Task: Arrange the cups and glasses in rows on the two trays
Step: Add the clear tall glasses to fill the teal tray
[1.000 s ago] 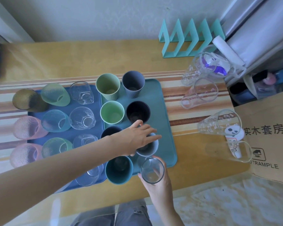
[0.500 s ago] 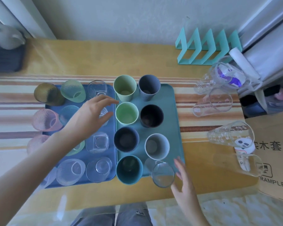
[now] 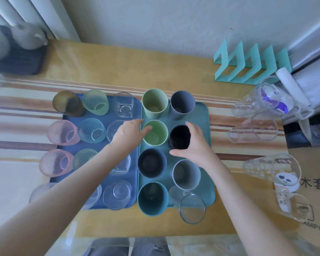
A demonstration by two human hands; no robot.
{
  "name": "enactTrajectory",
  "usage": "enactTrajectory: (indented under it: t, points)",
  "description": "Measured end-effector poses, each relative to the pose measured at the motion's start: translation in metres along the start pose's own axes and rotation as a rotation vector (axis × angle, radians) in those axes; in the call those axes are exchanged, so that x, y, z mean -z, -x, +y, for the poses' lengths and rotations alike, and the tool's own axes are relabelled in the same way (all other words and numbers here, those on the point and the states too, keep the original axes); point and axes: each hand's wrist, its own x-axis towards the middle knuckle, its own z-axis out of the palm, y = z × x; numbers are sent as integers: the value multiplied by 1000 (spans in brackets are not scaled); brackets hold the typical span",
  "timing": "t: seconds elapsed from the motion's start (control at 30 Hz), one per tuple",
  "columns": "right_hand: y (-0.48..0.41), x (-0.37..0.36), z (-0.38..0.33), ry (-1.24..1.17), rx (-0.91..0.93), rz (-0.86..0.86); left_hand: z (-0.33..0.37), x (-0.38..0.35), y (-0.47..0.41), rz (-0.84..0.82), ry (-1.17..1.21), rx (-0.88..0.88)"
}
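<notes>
A blue tray (image 3: 68, 118) on the left holds rows of tinted and clear glasses. Touching it on the right, a teal tray (image 3: 204, 117) carries two columns of plastic cups, with a clear glass (image 3: 192, 208) at its near right corner. My left hand (image 3: 128, 134) is at the left rim of the light green cup (image 3: 156, 137) in the second row, thumb over the rim. My right hand (image 3: 196, 145) curls around the black cup (image 3: 179, 137) beside it, thumb at the near side and fingers at the far right side. My forearms hide some glasses on the blue tray.
Several clear measuring cups (image 3: 253, 129) lie on their sides to the right of the trays. A cardboard box (image 3: 314, 182) sits at the right edge, a teal rack (image 3: 248, 65) at the back right, and a dark mat (image 3: 18, 61) with grey items at the back left.
My right hand left the clear glass at the tray's near corner and moved forward to the black cup. My left hand moved right from over the blue tray to the light green cup.
</notes>
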Motion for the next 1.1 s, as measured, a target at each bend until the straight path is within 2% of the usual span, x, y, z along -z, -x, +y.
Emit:
enactTrajectory:
  t: [0.27, 0.5, 0.67, 0.77, 0.87, 0.97, 1.1]
  points:
    - [-14, -8, -7, -13, -46, 136, 3, -6, -4, 54, -63, -39]
    - [-14, -5, -9, -94, -70, 135, 9, -2, -7, 83, -75, -65]
    - [20, 14, 3, -201, -145, 116, 2, 5, -2, 50, -36, 15]
    - [58, 23, 24, -121, -140, 43, 1, 11, 21, 217, -134, -110]
    - [78, 17, 37, -56, -182, -29, 8, 9, 52, 330, -116, -290]
    - [73, 3, 43, -62, -234, -44, 9, 0, 66, 290, -111, -311]
    - [59, -12, 48, -102, -245, 45, 1, -17, 67, 176, -189, -244]
